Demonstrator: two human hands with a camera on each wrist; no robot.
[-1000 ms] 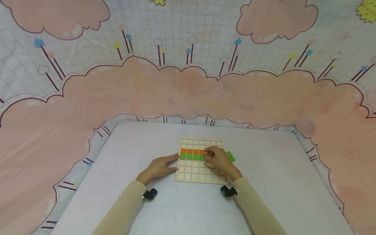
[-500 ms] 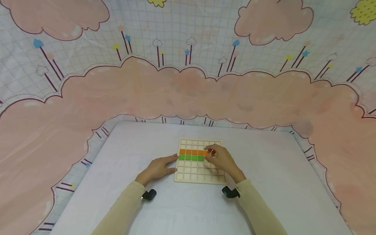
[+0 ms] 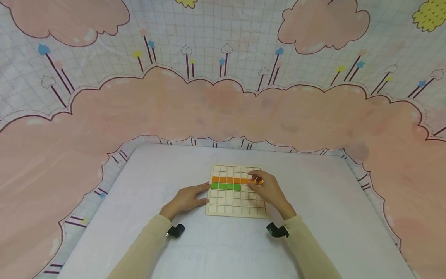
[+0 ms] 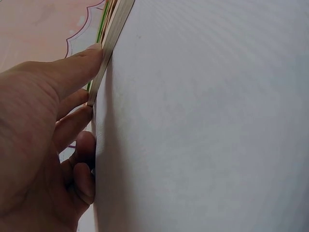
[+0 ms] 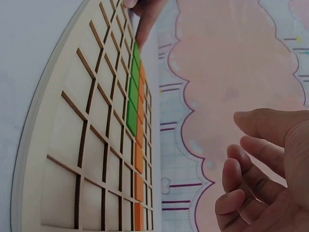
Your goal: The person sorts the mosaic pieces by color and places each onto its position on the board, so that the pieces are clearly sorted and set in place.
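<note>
A square wooden grid board [image 3: 230, 209] lies on the white table. Along one of its rows runs a line of orange tiles [image 3: 230, 180], and below it a shorter line of green tiles [image 3: 225, 186] begins at the left edge. My left hand [image 3: 186, 198] touches the board's left edge with thumb and forefinger spread; in the left wrist view the thumb [image 4: 79, 67] meets the edge. Over the board's right side is my right hand [image 3: 270, 190], near the end of the orange row. Its fingers [image 5: 246, 159] are loosely bent, with nothing between them in the right wrist view.
The white tabletop [image 3: 216, 248] surrounds the board. Behind it hangs a cloth [image 3: 223, 108] printed with pink clouds. Each wrist wears a small black camera, one on the left [image 3: 176, 231] and one on the right [image 3: 277, 230].
My right hand has shifted to the right, showing more of the orange row. The green piece seen beyond that hand earlier is out of sight now. My left hand stays at the board's edge.
</note>
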